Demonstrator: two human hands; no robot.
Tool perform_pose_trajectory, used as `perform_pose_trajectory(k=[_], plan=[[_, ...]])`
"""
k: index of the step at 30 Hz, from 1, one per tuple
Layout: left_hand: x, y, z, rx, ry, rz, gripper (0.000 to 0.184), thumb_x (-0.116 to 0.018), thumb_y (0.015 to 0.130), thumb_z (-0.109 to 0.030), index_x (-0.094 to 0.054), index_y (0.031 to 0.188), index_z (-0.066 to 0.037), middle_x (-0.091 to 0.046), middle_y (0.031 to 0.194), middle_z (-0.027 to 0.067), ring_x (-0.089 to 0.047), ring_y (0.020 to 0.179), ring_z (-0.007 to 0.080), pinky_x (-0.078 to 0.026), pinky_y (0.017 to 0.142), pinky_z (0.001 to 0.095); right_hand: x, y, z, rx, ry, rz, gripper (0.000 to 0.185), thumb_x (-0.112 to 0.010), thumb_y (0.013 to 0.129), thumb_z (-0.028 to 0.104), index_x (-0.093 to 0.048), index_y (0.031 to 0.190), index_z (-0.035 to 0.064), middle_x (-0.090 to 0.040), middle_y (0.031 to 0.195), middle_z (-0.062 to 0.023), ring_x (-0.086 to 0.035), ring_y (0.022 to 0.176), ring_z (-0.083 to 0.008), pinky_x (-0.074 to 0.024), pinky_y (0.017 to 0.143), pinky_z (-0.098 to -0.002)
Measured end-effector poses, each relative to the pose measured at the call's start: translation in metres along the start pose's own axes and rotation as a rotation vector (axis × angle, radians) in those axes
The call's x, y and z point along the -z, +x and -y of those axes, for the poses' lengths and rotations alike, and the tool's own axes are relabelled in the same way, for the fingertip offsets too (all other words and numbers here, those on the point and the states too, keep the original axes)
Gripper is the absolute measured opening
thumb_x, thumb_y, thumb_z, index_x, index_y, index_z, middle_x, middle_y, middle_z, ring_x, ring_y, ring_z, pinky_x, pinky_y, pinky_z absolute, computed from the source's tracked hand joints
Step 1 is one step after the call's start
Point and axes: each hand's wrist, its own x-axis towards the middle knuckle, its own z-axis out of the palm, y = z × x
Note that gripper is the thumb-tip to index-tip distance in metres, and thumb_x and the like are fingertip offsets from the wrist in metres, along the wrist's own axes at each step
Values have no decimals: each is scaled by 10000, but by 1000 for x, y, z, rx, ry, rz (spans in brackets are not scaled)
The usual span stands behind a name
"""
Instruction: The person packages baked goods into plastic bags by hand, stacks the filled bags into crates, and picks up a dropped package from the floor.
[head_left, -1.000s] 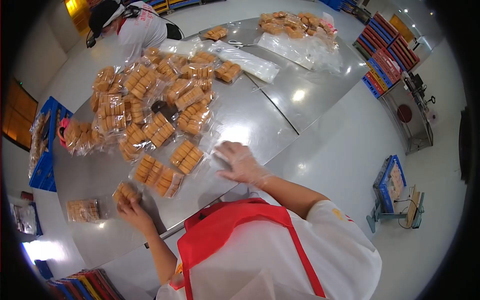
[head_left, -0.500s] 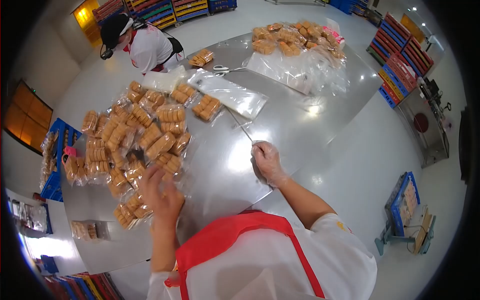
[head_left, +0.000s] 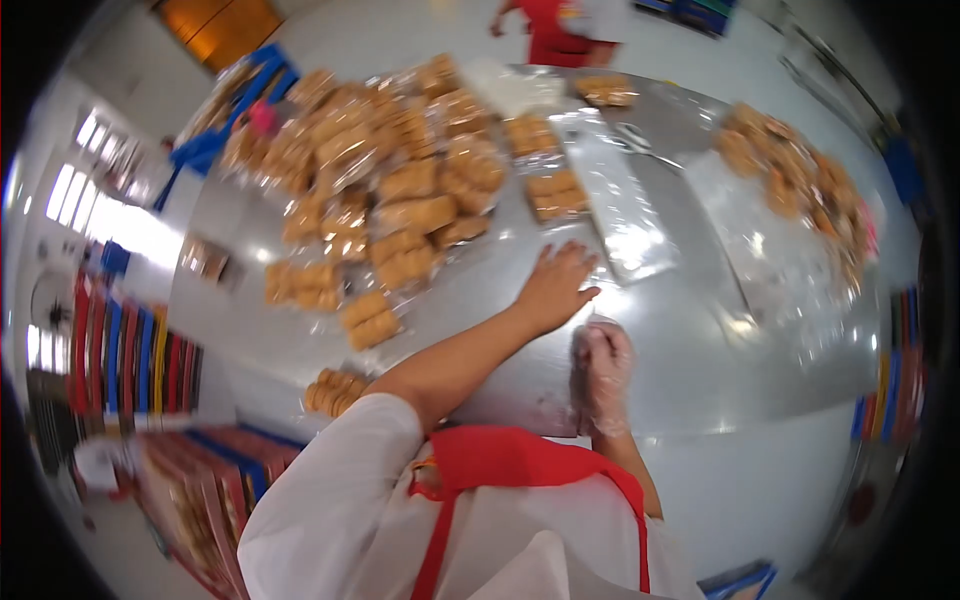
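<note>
My left hand (head_left: 555, 290), bare, is stretched over the steel table (head_left: 480, 350) with its fingers apart and nothing in them. It is nearest to a stack of clear flat plastic bags (head_left: 620, 200) and a packet of round biscuits (head_left: 556, 194). Close below it, my right hand (head_left: 606, 372) wears a clear plastic glove and has its fingers curled closed. A small pale bit shows at its fingertips, too small to name. To the left lies a large heap of biscuit packets (head_left: 410, 180) in clear wrapping.
Scissors (head_left: 645, 145) lie beyond the bag stack. More packets (head_left: 790, 165) and loose clear film (head_left: 735, 230) cover the table's right side. One packet (head_left: 335, 392) sits by my left forearm. Stacked crates (head_left: 125, 345) stand at left. A person in red (head_left: 565, 35) is across the table.
My left hand has moved from the heap of packets across to beside my right hand. The right hand stays closed. The view has turned, and the person across the table appears farther right.
</note>
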Motion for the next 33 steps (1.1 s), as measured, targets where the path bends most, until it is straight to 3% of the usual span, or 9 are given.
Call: perform_pose_trajectory(k=[7, 10, 13, 15, 17, 20, 24, 28, 33], plan=[[6, -10, 1, -13, -130, -57, 483, -624, 905, -273, -560, 1290, 11, -536, 1335, 184, -438, 1342, 336, -319, 1127, 497, -4, -2, 14, -141, -143, -72, 98, -592, 954, 82, -651, 996, 17, -575, 771, -16, -502, 640, -78, -422, 581, -220], [26, -62, -1, 14, -137, 19, 555, -677, 860, -318, -551, 1292, 7, -517, 1354, 197, -414, 1362, 353, -303, 1141, 507, -6, -3, 9, -88, -102, -80, 92, -582, 961, 84, -647, 991, 25, -567, 764, -10, -496, 638, -75, -420, 583, -216], [75, -190, 6, 223, -139, -22, 606, -697, 848, -338, -527, 1324, -4, -501, 1384, 162, -376, 1397, 353, -285, 1155, 522, -7, -4, 2, 59, -345, 128, 75, -595, 943, 78, -638, 961, 19, -577, 750, -25, -526, 646, -111, -446, 599, -247], [97, -279, 7, 283, -203, -168, 501, -738, 797, -180, -574, 1242, -19, -512, 1328, 197, -481, 1296, 383, -427, 1045, 520, -18, -7, -2, 276, -564, 420, 66, -607, 911, 54, -641, 948, 11, -609, 762, -65, -567, 654, -171, -472, 619, -286], [100, -370, -12, 563, -90, -308, 530, -743, 733, -52, -570, 1231, 4, -544, 1238, 202, -542, 1197, 390, -449, 1011, 485, -63, -4, 9, 622, -800, 901, 84, -620, 868, 21, -645, 946, 1, -642, 782, -112, -602, 665, -244, -489, 643, -328], [61, -476, -50, 1252, -76, -409, 441, -723, 778, -86, -605, 1197, -14, -555, 1226, 223, -557, 1164, 381, -463, 981, 428, -116, -20, 1, 430, -732, 1132, 108, -619, 817, -11, -653, 920, -8, -674, 863, -159, -642, 744, -328, -517, 701, -377], [-57, -571, -114, 2074, -833, -167, 534, -610, 903, -295, -528, 1325, 21, -535, 1311, 234, -538, 1215, 363, -453, 1007, 397, -178, -41, -16, 365, -660, 1393, 141, -639, 806, 25, -661, 944, 49, -662, 819, -113, -641, 727, -305, -522, 667, -383], [-220, -670, -180, 1824, -1296, -559, 662, -541, 923, -458, -497, 1372, 26, -535, 1358, 234, -548, 1223, 338, -442, 1021, 405, -224, -80, -37, 449, -469, 1644, 215, -626, 788, -15, -648, 991, 52, -651, 822, -106, -635, 709, -297, -521, 644, -379], [-137, -658, -174, 1923, -1608, -606, 754, -558, 904, -529, -458, 1416, 16, -536, 1403, 187, -557, 1225, 307, -431, 1046, 408, -261, -139, -44, 361, -555, 1758, 166, -608, 803, -22, -649, 955, 30, -671, 859, -141, -643, 731, -323, -514, 671, -374]])
